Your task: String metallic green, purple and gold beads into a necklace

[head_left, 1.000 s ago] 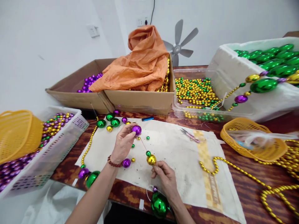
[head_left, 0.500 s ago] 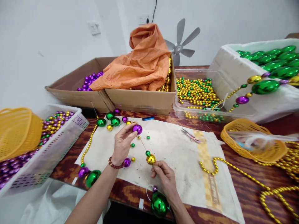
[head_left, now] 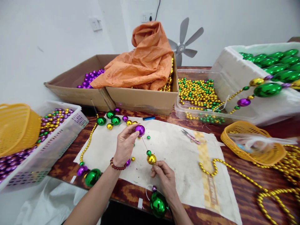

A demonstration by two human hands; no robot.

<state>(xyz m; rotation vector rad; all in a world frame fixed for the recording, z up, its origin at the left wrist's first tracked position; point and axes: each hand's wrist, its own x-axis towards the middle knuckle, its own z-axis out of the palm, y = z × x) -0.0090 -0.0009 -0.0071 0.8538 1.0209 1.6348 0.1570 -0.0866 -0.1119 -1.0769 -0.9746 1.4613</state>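
My left hand (head_left: 125,147), with a red bead bracelet at the wrist, pinches a large purple bead (head_left: 140,130) above the white cloth (head_left: 173,147). A thin strand runs from that bead down to a small green bead (head_left: 148,152), which touches a gold ball (head_left: 151,159). Just below the gold ball, my right hand (head_left: 164,173) has its thumb and forefinger closed at the strand. Under it a large green ball (head_left: 158,203) and a small purple bead (head_left: 154,188) hang at the table's front edge. Loose green, gold and purple beads lie around my left hand.
Scissors (head_left: 191,136) and a blue pen (head_left: 149,118) lie on the cloth. Behind stand cardboard boxes (head_left: 142,100) under an orange cloth (head_left: 140,68). A white bead crate (head_left: 67,137) is at left, a yellow basket (head_left: 253,143) and gold bead strings (head_left: 243,175) at right.
My left hand and the purple bead have moved slightly right relative to the cloth, partly covering the purple bead lying by the wrist. The view has shifted a little. Both grips look the same.
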